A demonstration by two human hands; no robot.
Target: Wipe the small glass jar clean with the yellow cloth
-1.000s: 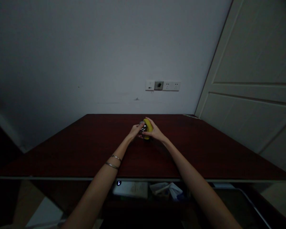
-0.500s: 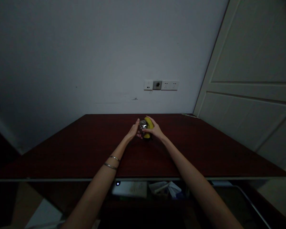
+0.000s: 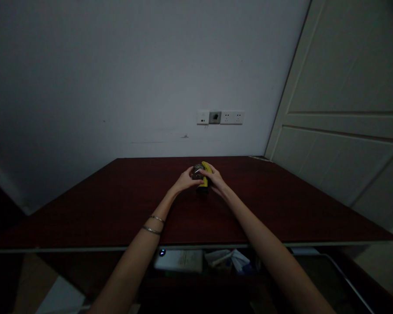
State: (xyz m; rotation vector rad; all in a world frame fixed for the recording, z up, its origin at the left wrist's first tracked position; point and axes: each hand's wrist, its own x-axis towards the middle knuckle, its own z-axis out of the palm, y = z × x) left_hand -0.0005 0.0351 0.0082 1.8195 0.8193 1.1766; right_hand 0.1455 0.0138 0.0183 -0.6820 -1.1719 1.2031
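Over the far middle of the dark red tabletop (image 3: 134,196), both hands are closed around a small item with two visible parts. My left hand (image 3: 185,179) grips its shiny, brownish see-through rounded part (image 3: 197,176). On the other side, my right hand (image 3: 216,179) holds the yellow piece (image 3: 205,182), its fingers reaching across toward the shiny part. Something dark shows below the yellow piece. Fingers and dim light hide much of the item, so I cannot tell its kind or whether the parts are joined.
Behind the table rises a pale wall with a row of sockets (image 3: 221,117). A panelled white door (image 3: 340,109) stands to the right. Below the front edge, an open space holds a white flat box (image 3: 180,260) and a crumpled plastic bag (image 3: 239,261).
My left fingers have shifted and now reach across the front of the item. The yellow piece has turned and looks straighter and more upright. Both hands stay in nearly the same place.
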